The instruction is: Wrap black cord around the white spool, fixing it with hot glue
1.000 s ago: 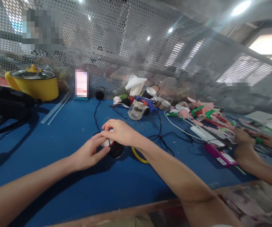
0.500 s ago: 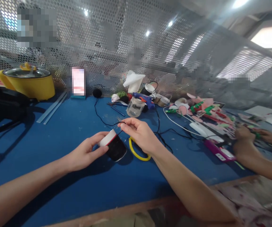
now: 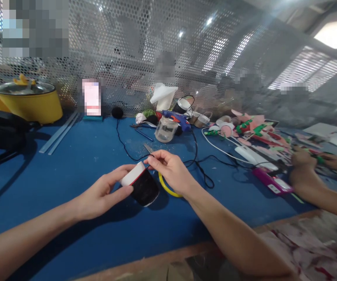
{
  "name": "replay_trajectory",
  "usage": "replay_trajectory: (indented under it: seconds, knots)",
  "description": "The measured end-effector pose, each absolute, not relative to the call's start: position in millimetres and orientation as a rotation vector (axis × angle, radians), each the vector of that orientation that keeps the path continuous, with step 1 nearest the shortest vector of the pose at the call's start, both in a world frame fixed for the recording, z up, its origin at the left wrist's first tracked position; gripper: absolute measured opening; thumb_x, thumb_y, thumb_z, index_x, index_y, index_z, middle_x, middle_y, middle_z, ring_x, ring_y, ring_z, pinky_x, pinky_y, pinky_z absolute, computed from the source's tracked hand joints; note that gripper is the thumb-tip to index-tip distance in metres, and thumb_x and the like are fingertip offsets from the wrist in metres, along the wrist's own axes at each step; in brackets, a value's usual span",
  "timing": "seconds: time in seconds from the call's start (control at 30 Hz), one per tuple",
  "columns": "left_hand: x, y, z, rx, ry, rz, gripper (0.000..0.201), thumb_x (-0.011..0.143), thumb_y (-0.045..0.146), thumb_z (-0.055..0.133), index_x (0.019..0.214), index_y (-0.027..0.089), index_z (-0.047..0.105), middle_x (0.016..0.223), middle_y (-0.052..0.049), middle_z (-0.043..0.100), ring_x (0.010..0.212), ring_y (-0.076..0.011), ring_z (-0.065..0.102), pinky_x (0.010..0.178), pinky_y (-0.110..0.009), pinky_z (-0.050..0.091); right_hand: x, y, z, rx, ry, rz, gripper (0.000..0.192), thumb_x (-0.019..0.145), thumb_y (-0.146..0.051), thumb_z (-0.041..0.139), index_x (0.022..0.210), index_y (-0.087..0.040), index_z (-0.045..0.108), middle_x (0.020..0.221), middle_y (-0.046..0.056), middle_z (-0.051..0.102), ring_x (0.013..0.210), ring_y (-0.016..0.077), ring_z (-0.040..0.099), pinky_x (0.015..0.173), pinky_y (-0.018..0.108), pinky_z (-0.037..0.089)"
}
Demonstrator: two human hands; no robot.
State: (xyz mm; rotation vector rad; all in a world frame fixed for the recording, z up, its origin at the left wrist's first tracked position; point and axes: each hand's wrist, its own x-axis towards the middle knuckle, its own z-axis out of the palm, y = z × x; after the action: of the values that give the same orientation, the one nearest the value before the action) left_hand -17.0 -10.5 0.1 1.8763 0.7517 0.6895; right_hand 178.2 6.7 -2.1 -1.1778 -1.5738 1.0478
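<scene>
My left hand (image 3: 105, 191) grips a small tilted cup (image 3: 143, 188), white at one end, with a red line and black wrapping round the rest. Beside the cup's upper edge, my right hand (image 3: 170, 168) pinches black yarn (image 3: 123, 146) between thumb and fingers. The yarn runs back across the table to a black ball (image 3: 117, 112). A yellow ring-shaped handle (image 3: 170, 190) lies partly hidden under my right hand. Just behind my fingers a metal blade tip (image 3: 148, 148) shows; whether it joins the yellow handle is hidden.
A clear jar (image 3: 166, 130) and a blue glue gun (image 3: 177, 119) stand behind my hands. At the left are a yellow pot (image 3: 29, 103) and clear strips (image 3: 58, 132). To the right lie a purple power strip (image 3: 272, 182), pink pieces (image 3: 253, 127) and another person's hands (image 3: 305, 168).
The cup is tipped a little more and sits slightly lower. My right hand has come closer to its edge with the yarn. The whole view has shifted slightly.
</scene>
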Motion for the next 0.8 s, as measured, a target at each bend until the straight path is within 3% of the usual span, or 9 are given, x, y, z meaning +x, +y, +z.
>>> replay_trajectory:
  seconds: [0.23,0.5,0.8]
  knots:
    - [-16.9,-11.4,1.1,1.870,0.760,0.702,0.028,0.081,0.027,0.045,0.106,0.018,0.056,0.123,-0.007,0.049,0.106,-0.0247,0.050,0.092,-0.034,0.040,177.2,6.1,-5.1,-1.191,-1.601,1.043,0.020,0.076,-0.037,0.051,0.074,-0.017,0.052,0.073,0.002,0.057,0.070,0.0140,0.055,0.069,0.031,0.046]
    - [-16.9,-11.4,3.8,1.896,0.752,0.704,0.033,0.082,0.028,0.045,0.112,0.019,0.053,0.126,-0.007,0.046,0.106,-0.0254,0.049,0.091,-0.034,0.040,173.5,0.8,-4.8,-1.291,-1.672,0.999,0.024,0.080,-0.042,0.043,0.072,-0.020,0.045,0.057,-0.004,0.044,0.052,0.0105,0.044,0.047,0.023,0.034]
    - [-17.4,-10.2,3.2,1.967,0.719,0.709,0.025,0.083,0.024,0.043,0.104,0.018,0.055,0.131,-0.006,0.040,0.112,-0.0224,0.045,0.095,-0.031,0.035,167.7,-4.0,-7.5,-1.346,-1.719,0.862,0.023,0.084,-0.038,0.036,0.070,-0.021,0.040,0.064,-0.002,0.044,0.064,0.0141,0.046,0.057,0.027,0.035]
